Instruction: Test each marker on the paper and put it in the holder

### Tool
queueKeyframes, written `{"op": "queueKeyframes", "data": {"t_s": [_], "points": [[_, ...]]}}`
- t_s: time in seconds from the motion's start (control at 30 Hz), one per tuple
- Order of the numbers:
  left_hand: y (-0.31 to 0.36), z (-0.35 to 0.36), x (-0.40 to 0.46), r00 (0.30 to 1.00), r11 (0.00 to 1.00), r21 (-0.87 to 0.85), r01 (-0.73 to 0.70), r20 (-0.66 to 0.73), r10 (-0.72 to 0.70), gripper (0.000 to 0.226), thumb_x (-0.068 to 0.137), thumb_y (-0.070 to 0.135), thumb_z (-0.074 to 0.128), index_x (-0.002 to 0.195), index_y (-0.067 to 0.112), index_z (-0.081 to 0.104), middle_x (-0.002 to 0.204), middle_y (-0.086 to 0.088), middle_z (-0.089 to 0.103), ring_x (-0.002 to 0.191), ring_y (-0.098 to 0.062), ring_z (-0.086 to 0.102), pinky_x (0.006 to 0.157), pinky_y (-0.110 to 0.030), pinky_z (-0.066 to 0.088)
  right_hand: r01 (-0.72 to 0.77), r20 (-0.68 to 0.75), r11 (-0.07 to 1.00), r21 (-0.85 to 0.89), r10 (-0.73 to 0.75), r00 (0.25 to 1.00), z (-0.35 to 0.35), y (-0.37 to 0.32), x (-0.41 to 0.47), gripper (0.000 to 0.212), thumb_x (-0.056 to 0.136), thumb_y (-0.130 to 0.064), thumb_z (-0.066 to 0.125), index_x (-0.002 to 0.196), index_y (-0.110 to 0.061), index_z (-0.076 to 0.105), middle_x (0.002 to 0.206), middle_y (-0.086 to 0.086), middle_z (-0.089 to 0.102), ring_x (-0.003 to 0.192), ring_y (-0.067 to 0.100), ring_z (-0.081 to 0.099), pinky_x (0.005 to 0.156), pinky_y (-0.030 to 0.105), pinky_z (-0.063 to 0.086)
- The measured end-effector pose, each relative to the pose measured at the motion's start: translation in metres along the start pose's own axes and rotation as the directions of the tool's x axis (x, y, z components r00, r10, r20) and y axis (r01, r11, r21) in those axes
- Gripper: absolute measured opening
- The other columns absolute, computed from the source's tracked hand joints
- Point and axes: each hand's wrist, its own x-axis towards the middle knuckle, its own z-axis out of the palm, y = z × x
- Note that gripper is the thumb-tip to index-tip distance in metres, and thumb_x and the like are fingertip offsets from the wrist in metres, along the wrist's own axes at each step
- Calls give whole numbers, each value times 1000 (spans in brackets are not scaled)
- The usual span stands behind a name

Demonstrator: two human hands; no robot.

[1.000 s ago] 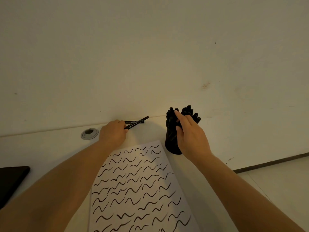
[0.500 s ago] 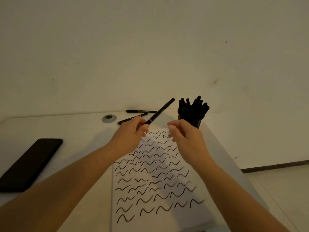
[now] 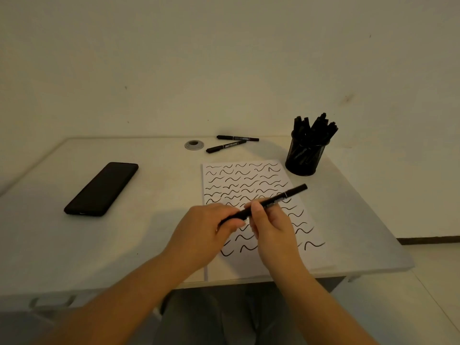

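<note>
Since the earlier frame the marker [image 3: 263,204] had been lowered from near the holder [image 3: 305,154] to over the paper [image 3: 263,220], and the right hand [image 3: 271,227] had been closed onto it. Both hands were curled round the barrel: left hand [image 3: 206,232] at the near end, right hand at mid-barrel, far end jutting past the right fingers. Cap was judged not yet pulled. Marker was judged light, stiff, smooth plastic; best pinched by the barrel, cap end gripped firmly for the pull. Holder was noted beyond the right hand, packed with markers. Two loose markers [image 3: 225,146] were noted far beyond both hands, phone [image 3: 102,189] off beyond the left.
</note>
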Motion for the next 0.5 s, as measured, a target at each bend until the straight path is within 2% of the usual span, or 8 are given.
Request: {"op": "queueKeyframes", "data": {"t_s": [0.07,0.2,0.3,0.37,0.4,0.47,0.5], "points": [[3,-1,-15,997,997,59,-44,-66,48,26,88,36,52,105,22,65,84,8,66,71,-3,58,65,-10,43,-19,-29,999,46,20,999,3,-1,-11,19,92,-23,45,79,-20,59,53,-8,49,47,-2,44,46,11,37],[8,-2,-26,974,982,160,-100,-184,129,26,85,33,55,99,15,68,79,-1,70,64,-15,64,57,-27,55,-58,-92,992,114,69,993,14,-1,-22,20,91,-26,46,78,-20,60,49,-10,47,45,-2,43,45,10,37],[9,-7,-28,970,970,211,-118,-186,158,26,81,31,56,93,13,70,74,0,70,58,-14,63,54,-23,53,-110,-160,980,163,137,978,17,-4,-23,20,92,-27,45,77,-21,58,55,-7,47,50,2,44,49,16,40],[-2,-11,-33,968,951,287,-116,-183,173,24,80,30,57,90,12,70,70,1,68,54,-12,61,54,-17,48,-188,-244,931,313,270,931,5,-8,-15,21,93,-30,44,78,-21,56,59,-4,43,53,8,41,54,23,39],[-8,-14,-38,967,948,305,-92,-200,158,25,83,30,56,90,11,70,69,1,68,53,-12,61,54,-15,45,-175,-289,915,364,290,912,-4,-11,-10,22,94,-31,43,78,-21,54,59,-4,41,52,7,39,54,23,38],[-20,-19,-46,968,969,247,-14,-240,75,34,90,38,46,93,13,68,73,3,68,58,-8,60,56,-13,43,-75,-333,952,297,177,926,-19,-12,-8,21,93,-31,45,77,-20,54,58,-4,41,48,3,37,50,20,37],[-25,-20,-49,970,986,158,43,-244,-3,40,89,46,39,95,17,66,77,6,68,62,-5,60,57,-13,45,-20,-298,978,209,83,951,-22,-11,-10,20,92,-29,47,76,-19,54,57,-4,43,46,2,37,46,18,37]]}}
